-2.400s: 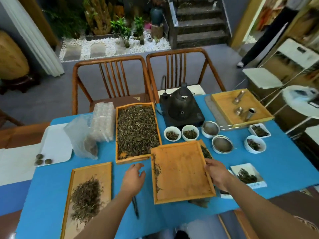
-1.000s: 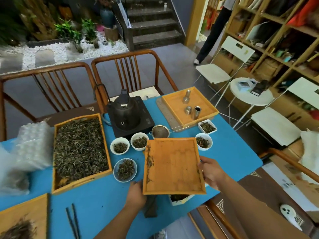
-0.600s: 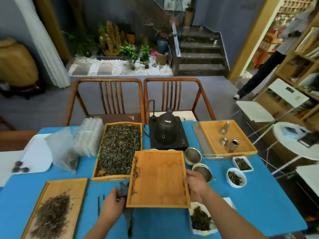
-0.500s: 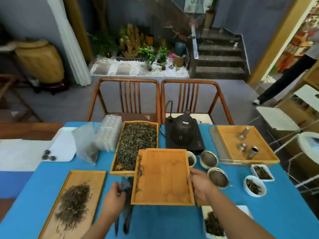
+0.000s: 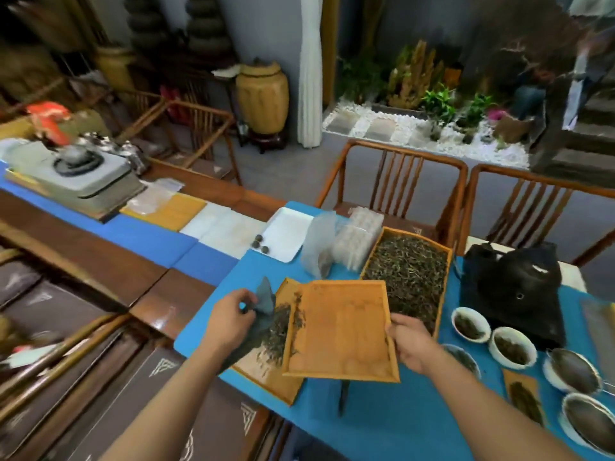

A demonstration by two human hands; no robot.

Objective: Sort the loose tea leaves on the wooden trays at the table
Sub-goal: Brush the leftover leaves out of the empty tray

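Tea leaves [image 5: 297, 314] strewn along left edge of wooden tray [image 5: 342, 331], held above lower tray [image 5: 266, 371] with its own pile. Right hand [image 5: 411, 344] clamped on upper tray's right rim. Left hand [image 5: 229, 319] pinching dark cloth [image 5: 264, 299] beside leaves.

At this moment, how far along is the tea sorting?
Mid-job. Done: the held tray looks nearly bare, a few leaves along its left edge. In hand: the right hand grips it over the lower tray; the left hand holds a dark brush by that tray's leaf pile. Left: the big tray is heaped full.
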